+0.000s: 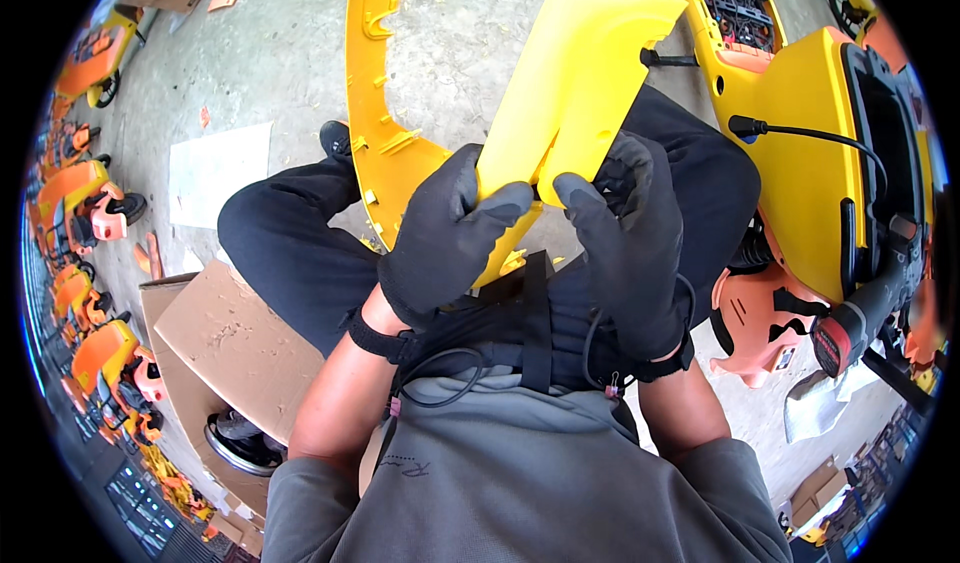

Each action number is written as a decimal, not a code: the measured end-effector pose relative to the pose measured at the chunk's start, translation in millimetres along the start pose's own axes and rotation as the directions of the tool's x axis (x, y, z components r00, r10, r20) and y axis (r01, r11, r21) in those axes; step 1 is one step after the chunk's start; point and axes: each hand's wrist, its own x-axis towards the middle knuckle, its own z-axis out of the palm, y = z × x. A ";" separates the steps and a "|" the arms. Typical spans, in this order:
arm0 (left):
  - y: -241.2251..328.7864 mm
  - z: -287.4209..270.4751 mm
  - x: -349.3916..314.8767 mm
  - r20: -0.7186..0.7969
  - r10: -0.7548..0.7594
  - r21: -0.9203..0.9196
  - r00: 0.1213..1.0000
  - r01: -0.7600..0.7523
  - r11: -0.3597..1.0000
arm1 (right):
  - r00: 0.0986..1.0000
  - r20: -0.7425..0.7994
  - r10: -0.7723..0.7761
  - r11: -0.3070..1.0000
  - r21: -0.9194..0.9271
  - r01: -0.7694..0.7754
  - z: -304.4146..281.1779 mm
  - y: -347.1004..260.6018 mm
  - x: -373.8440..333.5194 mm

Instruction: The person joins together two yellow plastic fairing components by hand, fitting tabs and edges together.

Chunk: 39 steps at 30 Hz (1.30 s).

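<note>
Over the lap, both gloved hands clamp one flat yellow panel.

Nearest, the left hand (445, 238) and the right hand (625, 248) pinch the yellow panel's (575, 78) lower edge, thumbs on top, lifting it clear of the crossed legs; it looks like a loose piece, joined to nothing yet. Under it lies a long curved yellow frame (375, 113) on the concrete floor (460, 33). At right sits a big yellow housing (805, 153), its wiring exposed. Cardboard boxes (235, 338) wait left, orange machines (85, 203) beyond.
</note>
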 end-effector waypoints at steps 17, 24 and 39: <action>-2.3 5.2 -1.4 -0.110 -0.118 -0.124 0.987 0.104 0.987 | 0.999 -0.020 -0.027 0.998 0.055 0.028 -7.9 19.6 -3.9; -0.9 10.6 0.0 -0.086 -0.164 -0.153 0.983 0.149 0.977 | 1.000 -0.010 -0.006 1.000 -0.025 0.006 -10.2 15.7 -7.8; -1.3 10.4 4.5 -0.086 -0.153 -0.156 0.985 0.138 0.978 | 0.994 0.071 0.085 0.994 0.057 -0.089 -15.6 19.0 -9.0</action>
